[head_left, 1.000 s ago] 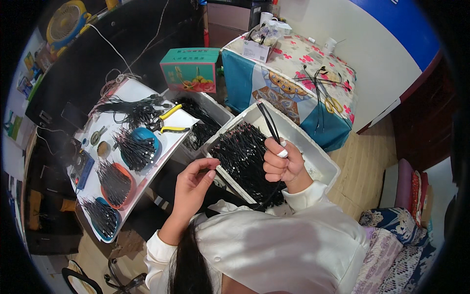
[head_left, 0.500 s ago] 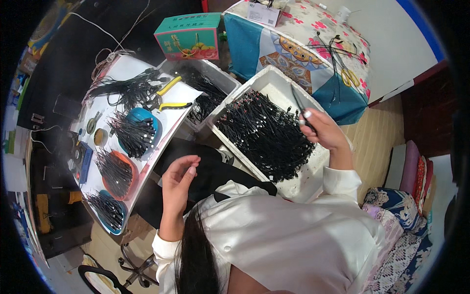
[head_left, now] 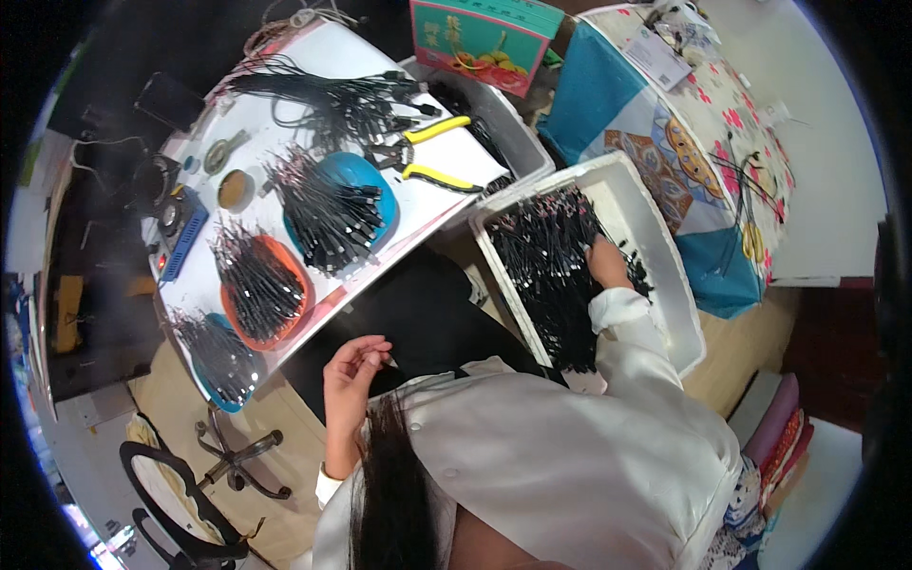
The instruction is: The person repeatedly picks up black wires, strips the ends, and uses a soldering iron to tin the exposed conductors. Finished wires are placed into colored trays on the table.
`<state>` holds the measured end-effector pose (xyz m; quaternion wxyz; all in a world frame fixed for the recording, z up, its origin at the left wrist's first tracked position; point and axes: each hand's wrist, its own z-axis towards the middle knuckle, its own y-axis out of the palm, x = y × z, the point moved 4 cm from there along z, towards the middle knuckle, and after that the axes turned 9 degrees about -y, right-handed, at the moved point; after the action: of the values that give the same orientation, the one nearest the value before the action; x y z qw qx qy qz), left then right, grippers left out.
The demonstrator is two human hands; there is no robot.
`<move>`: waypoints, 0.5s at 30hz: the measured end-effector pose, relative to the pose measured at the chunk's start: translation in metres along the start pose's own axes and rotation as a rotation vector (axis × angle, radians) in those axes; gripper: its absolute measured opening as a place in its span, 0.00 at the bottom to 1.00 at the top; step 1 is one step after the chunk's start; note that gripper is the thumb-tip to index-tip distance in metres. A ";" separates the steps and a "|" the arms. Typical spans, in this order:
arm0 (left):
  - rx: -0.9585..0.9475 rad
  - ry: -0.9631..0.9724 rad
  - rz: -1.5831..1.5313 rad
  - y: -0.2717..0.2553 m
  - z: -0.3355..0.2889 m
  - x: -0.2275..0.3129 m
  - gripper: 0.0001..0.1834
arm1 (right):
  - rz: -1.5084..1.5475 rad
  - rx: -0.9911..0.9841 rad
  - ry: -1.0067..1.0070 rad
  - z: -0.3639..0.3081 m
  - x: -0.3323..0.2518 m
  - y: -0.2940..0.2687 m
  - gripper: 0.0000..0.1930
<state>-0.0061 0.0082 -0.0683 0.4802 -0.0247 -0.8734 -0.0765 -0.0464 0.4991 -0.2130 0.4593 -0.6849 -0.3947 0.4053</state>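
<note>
My right hand point(head_left: 606, 265) reaches down into a white foam box point(head_left: 686, 334) full of short black cables point(head_left: 541, 261) with small pale ends. Its fingers are bent and closed among the cables, and their tips are hidden. Over my lap, near the table edge, my left hand point(head_left: 353, 376) hovers palm inward. Its fingers are loosely curled, the thumb stands a little apart, and I see nothing held in it.
On the white table point(head_left: 446, 176) at left lie yellow-handled pliers point(head_left: 435, 179), blue point(head_left: 388, 211) and orange point(head_left: 300, 282) bowls of cables, and a blue device point(head_left: 180, 233). A green fruit carton point(head_left: 484, 43) stands behind. Scissors point(head_left: 752, 243) rest on the flowered cloth at right.
My right hand, which held up a slender dark thing above the box, has gone down into the cables. My left hand stays over my lap. The view has shifted toward the left.
</note>
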 end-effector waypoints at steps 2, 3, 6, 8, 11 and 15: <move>0.003 -0.016 0.011 -0.005 0.002 -0.005 0.12 | -0.019 -0.009 -0.035 0.002 0.001 0.000 0.14; -0.011 -0.021 -0.006 -0.006 0.002 -0.008 0.12 | 0.019 0.010 -0.040 0.003 0.003 0.001 0.14; -0.031 -0.050 0.019 -0.003 0.005 -0.014 0.13 | 0.088 0.094 -0.119 0.006 0.014 0.009 0.11; -0.076 -0.030 0.031 0.001 0.007 -0.016 0.13 | 0.255 0.168 -0.055 0.005 0.027 0.015 0.12; -0.109 -0.043 0.016 0.007 0.006 -0.018 0.13 | 0.279 0.258 -0.027 -0.003 0.039 0.019 0.12; -0.118 -0.047 0.063 0.010 0.006 -0.017 0.13 | 0.299 0.171 0.003 -0.016 0.039 0.023 0.12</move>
<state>-0.0010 0.0198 -0.0846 0.4595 -0.0823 -0.8772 -0.1119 -0.0135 0.5230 -0.2386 0.4510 -0.6948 -0.2521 0.5003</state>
